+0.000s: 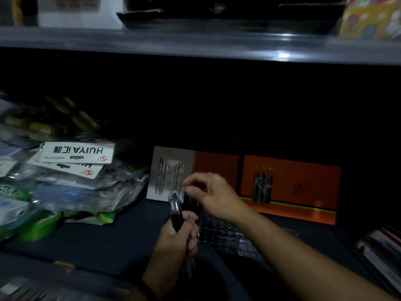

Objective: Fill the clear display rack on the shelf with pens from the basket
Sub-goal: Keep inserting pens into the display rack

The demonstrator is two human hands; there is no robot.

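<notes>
1. On a dim shop shelf (108,246): gripping a bundle of dark pens (176,215) in the left hand (173,237), fingers curled round the barrels, clear caps up, long axis near upright with a slight lean to the left.
2. Hovering just above and right of the caps with the right hand (211,192), thumb and forefinger drawn narrow as if pinching something thin; too blurred to tell whether a pen is held.
3. Lying on the shelf just right of the bundle and below the right wrist: the clear display rack (223,234), slots hard to make out in the dark, nearer the right hand than the left.
4. Judged next: drawing one pen up along its axis, then carrying it a short way right and down into the rack.
5. Behind, orange boxes (290,187) standing upright; to the left, a heap of bagged packets (76,157). No basket clearly in view.
</notes>
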